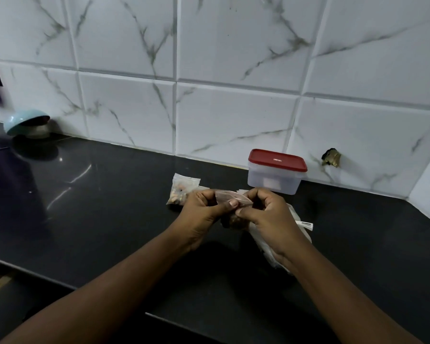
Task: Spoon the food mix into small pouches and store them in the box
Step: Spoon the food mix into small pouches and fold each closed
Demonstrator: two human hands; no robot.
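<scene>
Forearms over black counter [104,194], left hand [202,211] and right hand [267,216] close together, fingers curled, both pinching top edge of small pouch [226,195], brown mix inside, second pouch [181,189] lying just beyond left hand, lidded box [274,173] behind by wall.

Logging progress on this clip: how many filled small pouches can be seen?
2. One pouch is pinched between the left hand and right hand; a second pouch lies on the counter beyond the left hand. The lidded box is cloudy, so more may be hidden inside.
</scene>
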